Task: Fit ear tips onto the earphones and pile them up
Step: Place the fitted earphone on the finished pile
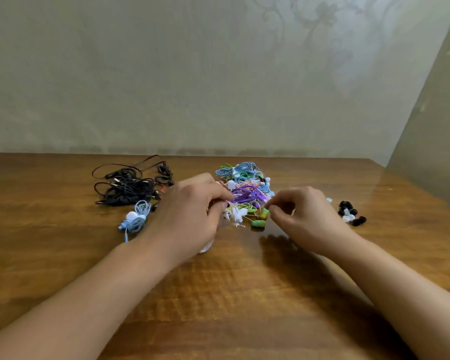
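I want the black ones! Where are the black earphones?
The black earphones lie in a tangle on the table's far left, behind the small blue earphones and left of the left hand.

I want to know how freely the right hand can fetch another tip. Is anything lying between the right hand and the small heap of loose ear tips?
Nothing visible does. The right hand hovers just left of the loose ear tips, with only bare table between them; the colourful earphone pile lies on the hand's other side.

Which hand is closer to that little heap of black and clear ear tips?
The right hand lies just beside the ear tips. The left hand is farther away, beyond the colourful earphones.
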